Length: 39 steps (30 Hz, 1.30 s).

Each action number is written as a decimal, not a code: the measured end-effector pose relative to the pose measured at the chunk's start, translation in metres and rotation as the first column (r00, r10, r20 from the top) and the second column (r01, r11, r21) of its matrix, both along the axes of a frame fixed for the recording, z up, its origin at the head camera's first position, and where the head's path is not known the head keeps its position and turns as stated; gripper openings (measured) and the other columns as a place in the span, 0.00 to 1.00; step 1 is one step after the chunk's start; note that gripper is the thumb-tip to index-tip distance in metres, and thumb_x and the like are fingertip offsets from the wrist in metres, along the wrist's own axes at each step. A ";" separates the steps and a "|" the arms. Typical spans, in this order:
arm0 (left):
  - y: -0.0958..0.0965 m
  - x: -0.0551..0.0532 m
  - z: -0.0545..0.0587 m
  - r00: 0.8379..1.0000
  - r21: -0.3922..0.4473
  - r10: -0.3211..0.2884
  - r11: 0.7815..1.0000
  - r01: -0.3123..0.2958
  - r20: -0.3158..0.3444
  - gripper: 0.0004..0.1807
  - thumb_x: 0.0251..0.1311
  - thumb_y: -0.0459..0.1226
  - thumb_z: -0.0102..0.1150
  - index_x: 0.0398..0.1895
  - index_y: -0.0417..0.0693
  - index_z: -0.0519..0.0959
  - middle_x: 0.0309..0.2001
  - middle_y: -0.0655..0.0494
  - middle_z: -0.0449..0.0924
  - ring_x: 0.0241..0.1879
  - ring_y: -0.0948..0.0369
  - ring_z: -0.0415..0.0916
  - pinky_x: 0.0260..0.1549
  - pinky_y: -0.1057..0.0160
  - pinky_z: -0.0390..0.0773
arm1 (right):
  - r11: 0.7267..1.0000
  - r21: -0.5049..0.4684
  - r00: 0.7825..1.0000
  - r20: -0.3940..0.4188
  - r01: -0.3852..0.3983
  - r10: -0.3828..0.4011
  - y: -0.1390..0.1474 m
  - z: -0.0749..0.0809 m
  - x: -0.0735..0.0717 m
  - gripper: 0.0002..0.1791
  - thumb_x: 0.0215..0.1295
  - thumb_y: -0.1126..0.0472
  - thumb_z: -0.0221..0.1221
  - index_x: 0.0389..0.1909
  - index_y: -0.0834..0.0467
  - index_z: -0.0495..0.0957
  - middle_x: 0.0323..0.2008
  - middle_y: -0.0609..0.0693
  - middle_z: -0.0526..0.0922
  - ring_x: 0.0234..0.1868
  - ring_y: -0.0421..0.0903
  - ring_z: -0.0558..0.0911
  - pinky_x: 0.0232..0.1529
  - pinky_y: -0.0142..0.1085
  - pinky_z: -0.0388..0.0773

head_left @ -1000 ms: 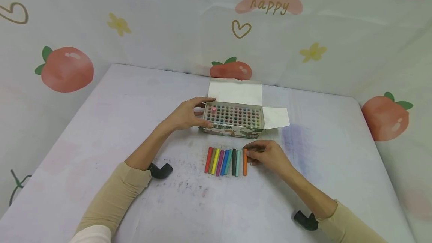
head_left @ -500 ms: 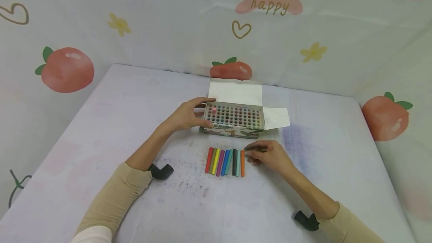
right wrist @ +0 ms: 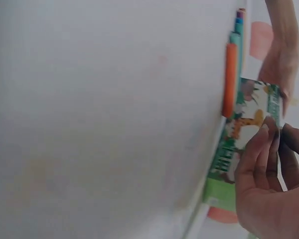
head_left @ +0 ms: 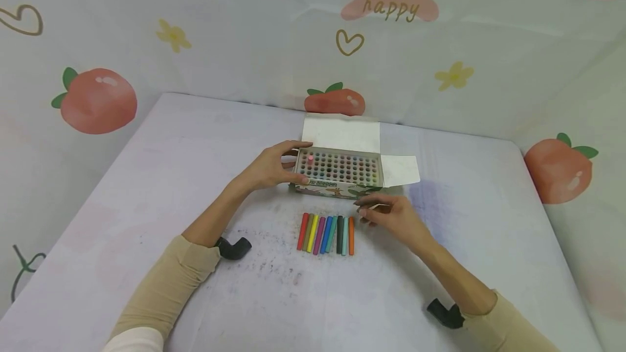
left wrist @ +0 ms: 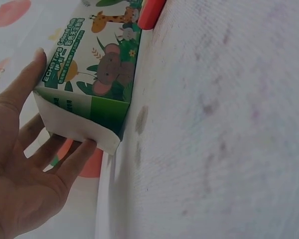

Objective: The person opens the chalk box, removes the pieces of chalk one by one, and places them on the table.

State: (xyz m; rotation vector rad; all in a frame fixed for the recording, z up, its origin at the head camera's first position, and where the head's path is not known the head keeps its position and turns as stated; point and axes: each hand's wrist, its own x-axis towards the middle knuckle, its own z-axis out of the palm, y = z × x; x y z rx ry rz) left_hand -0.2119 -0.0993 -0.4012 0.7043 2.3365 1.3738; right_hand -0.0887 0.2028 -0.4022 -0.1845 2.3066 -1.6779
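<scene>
A printed cardboard chalk box (head_left: 325, 189) stands with its lid raised, and its top holds a grid of holes. My left hand (head_left: 266, 167) grips the box's left end, thumb at the front edge and fingers round behind; in the left wrist view the thumb (left wrist: 32, 74) lies by the box's upper corner. One pink chalk stick (head_left: 310, 159) pokes up from a hole. In front lies a row of several coloured chalk sticks, from a red chalk (head_left: 302, 231) to an orange chalk (head_left: 351, 236). Just right of the orange one, my right hand (head_left: 398, 220) holds nothing, fingers loosely bent.
The box's white lid (head_left: 340, 131) leans back toward the patterned backdrop (head_left: 244, 31), and a white side flap (head_left: 400, 171) sticks out to the right. Coloured dust marks the white table (head_left: 274, 308). Dark curved pieces (head_left: 236, 249) sit by each forearm.
The orange chalk has slid left against the row, and my right hand has let go of it and moved slightly up and away toward the box. My left hand stays on the box.
</scene>
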 end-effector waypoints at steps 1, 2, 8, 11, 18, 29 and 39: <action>0.000 0.000 0.000 1.000 0.003 0.000 1.000 0.000 0.001 0.45 0.51 0.40 0.77 0.73 0.52 0.66 0.70 0.51 0.63 0.68 0.51 0.63 0.64 0.57 0.75 | 1.000 0.003 1.000 -0.015 -0.005 0.005 -0.001 0.003 -0.001 0.15 0.66 0.65 0.64 0.51 0.68 0.82 0.44 0.65 0.85 0.40 0.57 0.86 0.38 0.46 0.87; 0.000 0.000 0.000 1.000 0.006 -0.001 1.000 0.001 0.002 0.45 0.51 0.40 0.77 0.73 0.52 0.66 0.70 0.51 0.63 0.68 0.51 0.63 0.64 0.57 0.75 | 1.000 0.005 1.000 -0.029 -0.008 0.008 -0.001 0.005 -0.003 0.15 0.66 0.65 0.64 0.51 0.68 0.82 0.44 0.66 0.85 0.40 0.58 0.86 0.39 0.47 0.87; -0.001 0.000 -0.001 1.000 0.026 -0.009 1.000 0.009 0.003 0.45 0.51 0.40 0.77 0.73 0.52 0.66 0.71 0.51 0.63 0.68 0.51 0.63 0.64 0.56 0.74 | 1.000 0.018 0.997 -0.078 0.021 -0.019 -0.004 0.021 -0.011 0.14 0.67 0.64 0.64 0.51 0.66 0.82 0.43 0.64 0.85 0.42 0.63 0.84 0.42 0.49 0.86; -0.001 0.001 -0.002 1.000 0.030 -0.010 0.999 0.010 0.007 0.45 0.51 0.39 0.77 0.73 0.53 0.66 0.71 0.51 0.63 0.68 0.51 0.62 0.64 0.55 0.74 | 0.998 0.023 0.995 -0.089 0.052 -0.049 -0.006 0.026 -0.015 0.14 0.66 0.63 0.65 0.50 0.64 0.83 0.43 0.60 0.86 0.41 0.62 0.83 0.43 0.48 0.86; 0.000 0.001 -0.001 1.000 0.035 -0.012 0.999 0.012 0.012 0.44 0.51 0.39 0.77 0.72 0.53 0.66 0.70 0.52 0.63 0.68 0.52 0.62 0.64 0.55 0.74 | 0.998 0.024 0.992 -0.114 0.065 -0.062 -0.013 0.032 -0.024 0.14 0.65 0.60 0.66 0.49 0.61 0.84 0.44 0.58 0.86 0.41 0.56 0.84 0.44 0.44 0.86; -0.002 -0.001 -0.004 0.999 0.042 -0.032 0.999 0.032 0.000 0.45 0.51 0.40 0.77 0.72 0.52 0.65 0.70 0.52 0.63 0.68 0.52 0.62 0.64 0.55 0.74 | 0.999 -0.021 0.991 -0.127 0.047 -0.049 -0.034 0.038 -0.044 0.15 0.66 0.60 0.66 0.51 0.63 0.83 0.47 0.57 0.85 0.46 0.59 0.84 0.46 0.40 0.86; -0.002 -0.002 -0.004 0.999 0.066 -0.039 0.997 0.037 0.016 0.44 0.51 0.39 0.77 0.72 0.51 0.66 0.70 0.52 0.63 0.68 0.52 0.61 0.66 0.54 0.73 | 1.000 -0.020 0.985 -0.170 0.018 -0.021 -0.047 0.037 -0.065 0.15 0.67 0.59 0.65 0.51 0.61 0.83 0.46 0.56 0.85 0.45 0.53 0.84 0.44 0.34 0.85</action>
